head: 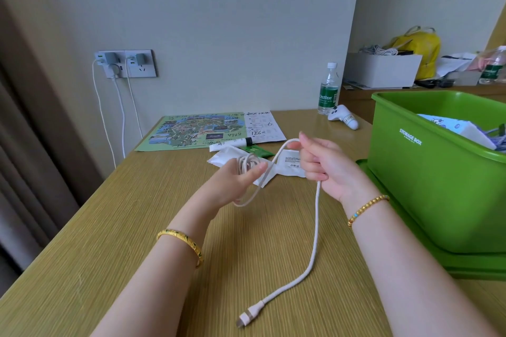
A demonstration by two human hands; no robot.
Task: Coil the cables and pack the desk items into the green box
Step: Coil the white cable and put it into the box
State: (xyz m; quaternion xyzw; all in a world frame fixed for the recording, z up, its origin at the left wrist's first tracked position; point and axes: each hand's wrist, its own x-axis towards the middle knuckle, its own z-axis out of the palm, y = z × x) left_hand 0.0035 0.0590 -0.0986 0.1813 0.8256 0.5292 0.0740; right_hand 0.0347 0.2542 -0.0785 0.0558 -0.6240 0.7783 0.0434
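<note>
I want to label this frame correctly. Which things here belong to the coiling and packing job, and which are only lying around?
Job in hand:
white cable, coils held in left hand, run through right hand
green box
map
tube
white controller

Lying about:
water bottle
wall chargers
yellow bag
white box

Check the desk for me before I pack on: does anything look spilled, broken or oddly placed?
Nothing looks spilled or broken. The white cable is only part coiled: the left hand holds the loops, the right hand grips the loose end, plug dangling. The green box sits on its own lid.
</note>
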